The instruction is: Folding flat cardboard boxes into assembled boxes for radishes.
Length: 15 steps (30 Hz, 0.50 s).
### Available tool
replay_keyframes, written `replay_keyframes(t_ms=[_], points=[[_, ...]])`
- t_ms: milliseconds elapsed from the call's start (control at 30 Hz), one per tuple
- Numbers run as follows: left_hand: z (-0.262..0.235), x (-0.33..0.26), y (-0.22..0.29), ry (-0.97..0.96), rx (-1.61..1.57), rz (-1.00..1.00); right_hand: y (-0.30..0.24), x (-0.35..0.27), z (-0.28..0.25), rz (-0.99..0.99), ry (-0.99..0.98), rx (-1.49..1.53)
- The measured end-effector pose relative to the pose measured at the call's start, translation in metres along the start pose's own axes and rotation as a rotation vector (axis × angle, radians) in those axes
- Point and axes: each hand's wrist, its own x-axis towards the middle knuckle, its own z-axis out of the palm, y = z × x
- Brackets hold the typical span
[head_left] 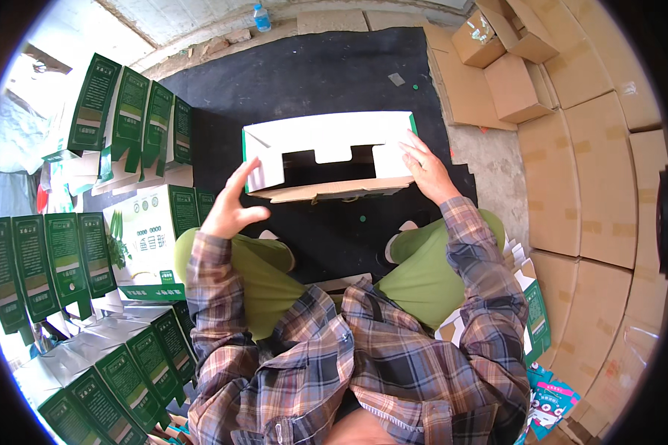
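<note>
Black mat [297, 81] — left hand [232, 204], thumb splayed — right hand [429, 172] flanking white box [326, 132].

One central carton [326, 133]; one bottle [262, 19]

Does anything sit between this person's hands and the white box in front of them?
Nothing visible stands in the way: the left hand is right at the left end of the white box, and the right hand is at its right end.
</note>
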Motion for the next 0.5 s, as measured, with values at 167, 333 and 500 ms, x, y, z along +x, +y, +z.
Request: replay_keyframes(t_ms=[167, 333, 500], points=[[0.046, 0.028, -0.007, 0.139, 0.435, -0.113, 0.004, 0.002, 0.001, 0.005, 0.059, 0.062], [0.065, 0.039, -0.003, 0.403, 0.575, -0.277, -0.008, 0.001, 0.002, -0.03, 0.117, 0.117], [0.071, 0.036, -0.021, 0.267, 0.92, -0.087, -0.046, -0.012, 0.006, -0.018, -0.021, -0.381]])
